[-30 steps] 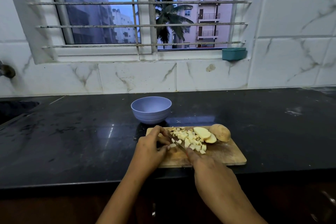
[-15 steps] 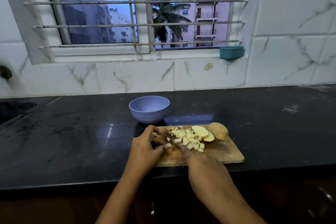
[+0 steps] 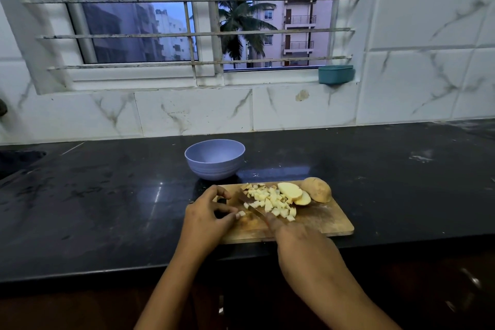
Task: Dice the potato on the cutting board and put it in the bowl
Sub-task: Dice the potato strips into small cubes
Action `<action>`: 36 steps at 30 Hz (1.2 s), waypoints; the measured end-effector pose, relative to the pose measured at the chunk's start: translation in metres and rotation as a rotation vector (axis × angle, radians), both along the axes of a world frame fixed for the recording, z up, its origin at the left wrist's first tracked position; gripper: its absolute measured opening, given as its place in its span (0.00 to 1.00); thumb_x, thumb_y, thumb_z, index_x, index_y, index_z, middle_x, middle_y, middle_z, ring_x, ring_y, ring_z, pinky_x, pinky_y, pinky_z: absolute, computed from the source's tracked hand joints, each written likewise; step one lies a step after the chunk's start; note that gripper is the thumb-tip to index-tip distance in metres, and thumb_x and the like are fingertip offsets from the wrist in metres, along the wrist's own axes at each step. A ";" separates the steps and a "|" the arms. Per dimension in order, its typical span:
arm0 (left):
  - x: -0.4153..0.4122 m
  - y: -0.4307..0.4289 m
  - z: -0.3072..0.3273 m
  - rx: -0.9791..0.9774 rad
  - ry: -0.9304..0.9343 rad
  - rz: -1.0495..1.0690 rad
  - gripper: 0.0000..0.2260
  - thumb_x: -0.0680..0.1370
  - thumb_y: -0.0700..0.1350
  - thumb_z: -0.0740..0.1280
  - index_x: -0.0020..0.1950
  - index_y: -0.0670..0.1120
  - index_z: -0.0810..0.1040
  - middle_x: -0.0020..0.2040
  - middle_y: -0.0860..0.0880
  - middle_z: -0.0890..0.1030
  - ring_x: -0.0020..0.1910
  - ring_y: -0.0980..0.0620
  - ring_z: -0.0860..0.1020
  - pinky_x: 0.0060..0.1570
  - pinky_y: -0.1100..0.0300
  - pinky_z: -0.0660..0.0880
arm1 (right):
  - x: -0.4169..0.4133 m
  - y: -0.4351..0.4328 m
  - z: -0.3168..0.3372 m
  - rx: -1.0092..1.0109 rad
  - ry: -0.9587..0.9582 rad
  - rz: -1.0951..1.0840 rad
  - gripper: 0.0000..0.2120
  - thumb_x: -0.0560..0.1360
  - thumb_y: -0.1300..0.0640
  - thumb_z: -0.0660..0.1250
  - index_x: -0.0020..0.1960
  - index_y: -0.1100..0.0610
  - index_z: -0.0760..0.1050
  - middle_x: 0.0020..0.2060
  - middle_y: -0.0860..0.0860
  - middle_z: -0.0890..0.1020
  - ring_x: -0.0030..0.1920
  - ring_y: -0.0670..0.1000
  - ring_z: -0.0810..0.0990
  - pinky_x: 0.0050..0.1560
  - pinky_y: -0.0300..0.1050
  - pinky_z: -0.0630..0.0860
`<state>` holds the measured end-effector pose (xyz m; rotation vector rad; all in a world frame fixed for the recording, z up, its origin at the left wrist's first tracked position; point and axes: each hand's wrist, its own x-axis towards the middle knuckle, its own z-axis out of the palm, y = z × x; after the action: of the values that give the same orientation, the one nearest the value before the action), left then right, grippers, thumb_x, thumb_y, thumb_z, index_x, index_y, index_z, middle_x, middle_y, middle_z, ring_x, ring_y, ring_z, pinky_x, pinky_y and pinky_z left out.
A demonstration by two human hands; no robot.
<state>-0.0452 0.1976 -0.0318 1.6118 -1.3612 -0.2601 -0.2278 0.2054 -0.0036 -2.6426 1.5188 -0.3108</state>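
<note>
Lower centre, on the cutting board (image 3: pixel 326 222), our left hand (image 3: pixel 206 214) has eased back, grip unclear; right hand (image 3: pixel 300 241) clamps the knife (image 3: pixel 254 207). Its strip has joined the diced pile (image 3: pixel 270 199); slices (image 3: pixel 293 192) and potato half (image 3: pixel 317 190) remain.

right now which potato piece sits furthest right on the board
The big skin-on potato end, beside the two slices; the dice lie left of them.

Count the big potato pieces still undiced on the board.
3: upper slice and lower slice beside the dice pile, skin-on end piece rightmost. Others may hide underneath.
</note>
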 end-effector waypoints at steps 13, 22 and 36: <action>0.000 0.003 0.002 -0.022 0.150 -0.092 0.16 0.66 0.33 0.77 0.44 0.42 0.70 0.34 0.48 0.84 0.38 0.61 0.83 0.38 0.74 0.74 | -0.005 0.014 -0.004 0.029 -0.092 -0.009 0.29 0.81 0.61 0.54 0.77 0.43 0.47 0.58 0.52 0.75 0.55 0.53 0.77 0.42 0.44 0.68; 0.002 0.003 0.000 -0.016 0.155 -0.089 0.17 0.66 0.32 0.76 0.44 0.42 0.70 0.36 0.47 0.83 0.36 0.57 0.83 0.40 0.64 0.79 | 0.005 0.004 -0.008 -0.001 -0.070 0.011 0.34 0.79 0.64 0.56 0.78 0.46 0.45 0.61 0.52 0.74 0.58 0.54 0.75 0.47 0.46 0.70; 0.003 0.004 -0.002 -0.053 0.080 -0.063 0.18 0.64 0.36 0.78 0.41 0.47 0.69 0.34 0.49 0.80 0.34 0.55 0.79 0.41 0.58 0.79 | 0.012 0.005 -0.003 0.029 -0.105 0.008 0.30 0.80 0.64 0.54 0.78 0.47 0.50 0.61 0.52 0.75 0.60 0.53 0.74 0.53 0.48 0.73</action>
<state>-0.0420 0.2013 -0.0334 1.5009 -1.3478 -0.3206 -0.2155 0.2106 -0.0066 -2.5659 1.4687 -0.4172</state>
